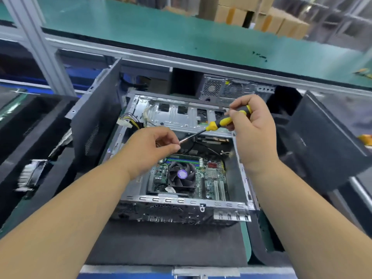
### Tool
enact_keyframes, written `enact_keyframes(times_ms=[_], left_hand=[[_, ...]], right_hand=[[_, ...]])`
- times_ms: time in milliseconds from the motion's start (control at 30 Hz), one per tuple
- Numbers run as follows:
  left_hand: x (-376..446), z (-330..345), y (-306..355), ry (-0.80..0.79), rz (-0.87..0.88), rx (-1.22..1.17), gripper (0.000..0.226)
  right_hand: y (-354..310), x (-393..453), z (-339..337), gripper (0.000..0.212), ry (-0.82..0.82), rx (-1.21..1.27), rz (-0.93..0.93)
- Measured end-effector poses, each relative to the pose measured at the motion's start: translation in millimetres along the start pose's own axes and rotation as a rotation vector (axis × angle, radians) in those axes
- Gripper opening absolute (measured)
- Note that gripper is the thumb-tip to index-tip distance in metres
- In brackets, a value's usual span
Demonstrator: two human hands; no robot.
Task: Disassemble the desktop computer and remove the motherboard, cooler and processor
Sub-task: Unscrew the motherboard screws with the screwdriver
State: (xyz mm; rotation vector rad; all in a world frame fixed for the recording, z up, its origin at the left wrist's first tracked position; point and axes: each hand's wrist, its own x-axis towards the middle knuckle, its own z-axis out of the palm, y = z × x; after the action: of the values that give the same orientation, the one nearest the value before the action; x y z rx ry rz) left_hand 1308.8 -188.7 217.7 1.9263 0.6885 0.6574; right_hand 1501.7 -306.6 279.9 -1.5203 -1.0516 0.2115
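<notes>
at the bottom of the frame a dark foam mat (165,242) covers the counter, and the open computer case (181,204) sits on it at the centre. inside, the motherboard (213,178) lies flat and seemingly not yet freed, with the cooler (182,176) on it at lower centre; the processor is hidden, presumably under the cooler. above the board, the left hand (153,148) pinches the tip of the screwdriver (221,122) shaft with curled fingers (171,147), perhaps taking off a screw, though none can be made out. the right hand (255,129) wraps its fingers round the yellow and black handle, right of centre. to do this well, i judge: clear the tip, park any screw away from the board, then seat the tip squarely before turning. a removed side panel (96,117) leans at the left.
</notes>
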Motion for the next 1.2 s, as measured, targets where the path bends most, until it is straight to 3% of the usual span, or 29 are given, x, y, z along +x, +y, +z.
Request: enact_keyframes(times_ms=[167,433,567,800,967,1200], left_hand=[[12,38,20,-0.069,0.075,-0.018,0.015],[43,142,65,-0.308,0.108,0.119,0.012],[61,203,84,-0.426,0.147,0.300,0.004],[75,283,94,-0.632,0.173,0.678,0.023],[79,307,94,-0.624,0.147,0.777,0.025],[81,301,98,-0.537,0.092,0.725,0.019]], right_hand=[[13,-10,-46,0.009,0.146,-0.109,0.009],[53,-9,-136,0.005,0.228,-0.154,0.126],[76,-7,-179,0.009,0.233,-0.193,0.143],[107,1,-234,0.006,0.176,-0.176,0.171],[122,6,-252,0.006,0.111,-0.151,0.188],[127,13,-252,0.008,0.030,-0.096,0.184]])
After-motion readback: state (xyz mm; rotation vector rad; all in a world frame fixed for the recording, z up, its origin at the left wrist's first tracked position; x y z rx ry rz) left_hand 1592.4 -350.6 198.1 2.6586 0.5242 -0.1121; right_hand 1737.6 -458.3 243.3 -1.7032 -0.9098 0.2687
